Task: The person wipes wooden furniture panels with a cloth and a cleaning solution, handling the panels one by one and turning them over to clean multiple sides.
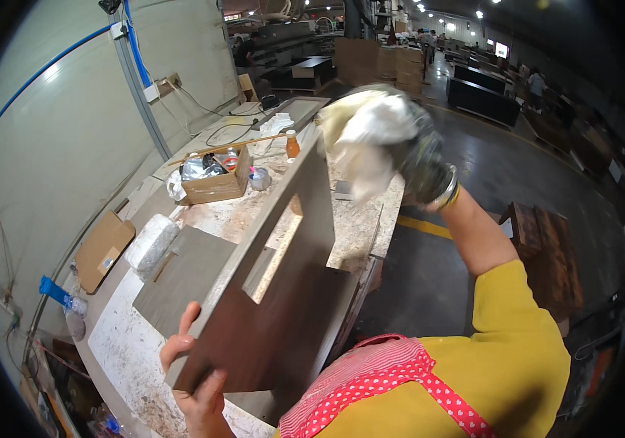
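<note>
Panel on edge in pinching left hand, bunched white cloth in blurred, gripping, gloved right hand.

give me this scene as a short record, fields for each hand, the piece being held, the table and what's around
left hand: bare, the hand grips the near end of the raised panel
right hand: in a dark glove, holding a white cloth; blurred, contact with the panel unclear
raised panel: brownish-grey, on edge, with a long cut-out
table: pale, with dusty marks
on table: flat grey panel, cardboard box, orange bottle, white wrapped bundle
background: workshop floor, dark panels
</note>
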A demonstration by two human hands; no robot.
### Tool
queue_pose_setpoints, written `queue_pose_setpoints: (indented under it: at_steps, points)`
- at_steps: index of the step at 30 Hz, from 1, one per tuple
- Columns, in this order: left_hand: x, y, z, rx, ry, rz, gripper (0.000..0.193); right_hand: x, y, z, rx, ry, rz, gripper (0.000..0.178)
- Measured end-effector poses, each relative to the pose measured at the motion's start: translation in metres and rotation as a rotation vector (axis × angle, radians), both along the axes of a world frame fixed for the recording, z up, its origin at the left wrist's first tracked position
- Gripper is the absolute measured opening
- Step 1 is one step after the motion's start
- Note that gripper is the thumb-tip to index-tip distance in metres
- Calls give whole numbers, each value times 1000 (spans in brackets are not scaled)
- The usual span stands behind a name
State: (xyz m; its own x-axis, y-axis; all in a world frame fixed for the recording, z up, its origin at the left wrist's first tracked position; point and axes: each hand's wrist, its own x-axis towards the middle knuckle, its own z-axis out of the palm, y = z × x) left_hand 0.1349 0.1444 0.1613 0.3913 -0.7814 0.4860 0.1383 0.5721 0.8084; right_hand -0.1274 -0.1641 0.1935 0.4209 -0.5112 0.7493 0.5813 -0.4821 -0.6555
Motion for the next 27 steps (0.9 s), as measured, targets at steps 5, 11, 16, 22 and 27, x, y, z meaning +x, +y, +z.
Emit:
queue_pose_setpoints:
  at_steps: [5, 11, 16, 22, 27]
  points:
    - [13, 4, -8, -72, -55, -96, 51, 99, 110, 35, -1146, 525, -662, 57]
    - [13, -3, 6, -8, -8, -35, 49, 107, 47, 59, -922, 1008, -917, 45]
    - [21, -1, -1, -32, -51, -16, 48, 132, 111, 61, -1264, 805, -704, 52]
    - [15, -1, -2, 10, -11, 2, 53, 118, 50, 80, -1034, 1559, -681, 50]
    - [15, 4, -8, 14, -85, 19, 58, 129, 126, 81, -1198, 1117, -550, 45]
